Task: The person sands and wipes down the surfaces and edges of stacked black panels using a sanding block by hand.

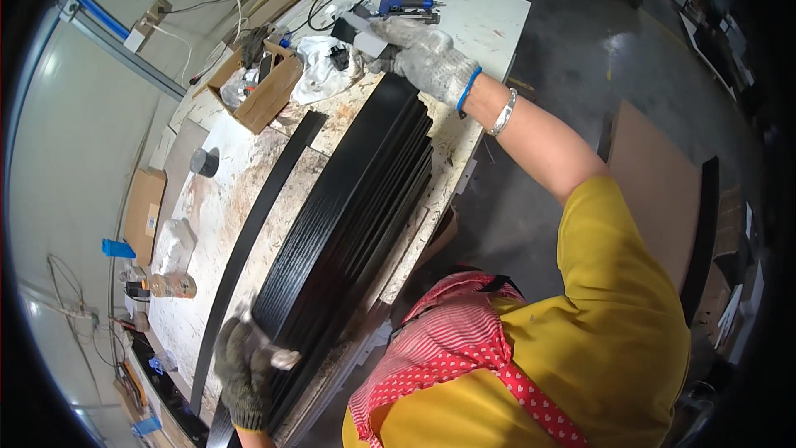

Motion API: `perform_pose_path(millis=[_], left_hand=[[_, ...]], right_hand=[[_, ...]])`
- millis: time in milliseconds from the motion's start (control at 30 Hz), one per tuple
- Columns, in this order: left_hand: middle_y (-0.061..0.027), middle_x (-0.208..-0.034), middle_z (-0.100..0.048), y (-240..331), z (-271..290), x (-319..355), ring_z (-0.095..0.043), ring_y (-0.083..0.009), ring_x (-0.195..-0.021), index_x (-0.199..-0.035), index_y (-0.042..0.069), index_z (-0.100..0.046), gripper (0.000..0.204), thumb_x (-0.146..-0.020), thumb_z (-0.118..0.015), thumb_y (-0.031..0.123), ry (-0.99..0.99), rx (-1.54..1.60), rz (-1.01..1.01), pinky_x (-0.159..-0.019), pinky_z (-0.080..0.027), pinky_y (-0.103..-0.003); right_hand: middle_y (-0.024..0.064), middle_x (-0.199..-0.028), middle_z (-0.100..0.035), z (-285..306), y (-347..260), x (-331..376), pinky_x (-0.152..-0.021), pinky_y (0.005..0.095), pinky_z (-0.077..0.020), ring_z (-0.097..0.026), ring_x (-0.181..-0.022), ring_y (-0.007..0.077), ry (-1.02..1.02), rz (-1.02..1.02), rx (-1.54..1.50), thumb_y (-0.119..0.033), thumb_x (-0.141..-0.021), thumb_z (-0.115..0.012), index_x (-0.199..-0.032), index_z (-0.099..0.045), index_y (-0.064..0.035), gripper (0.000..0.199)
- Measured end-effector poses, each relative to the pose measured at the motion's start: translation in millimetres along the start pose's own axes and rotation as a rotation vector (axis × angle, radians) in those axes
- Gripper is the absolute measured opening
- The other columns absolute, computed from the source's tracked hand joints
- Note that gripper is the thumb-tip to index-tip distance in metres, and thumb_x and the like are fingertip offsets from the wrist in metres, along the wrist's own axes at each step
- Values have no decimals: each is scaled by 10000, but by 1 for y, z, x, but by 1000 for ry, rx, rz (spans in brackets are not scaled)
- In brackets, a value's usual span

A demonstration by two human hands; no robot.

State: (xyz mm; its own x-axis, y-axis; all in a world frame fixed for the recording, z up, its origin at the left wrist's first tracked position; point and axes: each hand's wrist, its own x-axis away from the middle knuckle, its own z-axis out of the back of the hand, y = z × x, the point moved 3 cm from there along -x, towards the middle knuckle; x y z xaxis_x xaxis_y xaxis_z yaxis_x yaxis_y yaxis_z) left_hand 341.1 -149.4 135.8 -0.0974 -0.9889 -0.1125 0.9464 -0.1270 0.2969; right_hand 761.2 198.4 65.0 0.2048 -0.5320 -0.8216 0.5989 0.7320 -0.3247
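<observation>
Black, glossy stack of long, narrow strips (327, 203) lies with its long axis running between your hands. Your left hand in a dark olive knit glove (242, 365) is the nearer, bent over the stack's near part, though I cannot tell whether it grips; your right hand in a pale grey glove (433, 65), by the stack's far end, closes around a flat grey-and-black block (371, 40).
</observation>
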Motion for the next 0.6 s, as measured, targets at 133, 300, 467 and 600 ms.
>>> perform_pose_path(millis=[133,300,467,600], left_hand=[[-251,-1371,-533,90,-33,-131,-560,-437,-1226,-1321,6,-575,489,-948,-617,320,-160,-30,-514,-1039,-471,-473],[-255,-1468,-468,170,-90,-259,-512,-432,-1291,-1419,89,-522,587,-899,-688,305,-154,-10,-791,-1065,-446,-472],[-212,-1283,-617,198,-117,-324,-630,-370,-1115,-1307,38,-592,550,-862,-743,325,-253,239,-679,-946,-513,-438],[-108,-997,-680,183,-151,-343,-658,-249,-889,-1179,41,-664,358,-923,-709,287,-275,519,-480,-793,-529,-359]], right_hand=[[97,-1224,-670,-20,65,19,-954,326,-556,-662,-1084,272,44,-374,-628,11,-805,-683,-1323,-623,-81,529],[-1,-793,-608,-23,2,2,-544,267,-441,-531,-675,84,82,-588,-558,-252,-1027,-561,-1057,-692,-96,206],[94,-1298,-595,-48,50,27,-861,314,-540,-644,-875,212,242,-275,-1385,-174,-967,-587,-1433,-467,-28,503],[115,-1297,-615,36,-5,8,-763,325,-562,-634,-979,225,701,-650,-1717,-118,-928,-660,-1378,-475,-19,496]])
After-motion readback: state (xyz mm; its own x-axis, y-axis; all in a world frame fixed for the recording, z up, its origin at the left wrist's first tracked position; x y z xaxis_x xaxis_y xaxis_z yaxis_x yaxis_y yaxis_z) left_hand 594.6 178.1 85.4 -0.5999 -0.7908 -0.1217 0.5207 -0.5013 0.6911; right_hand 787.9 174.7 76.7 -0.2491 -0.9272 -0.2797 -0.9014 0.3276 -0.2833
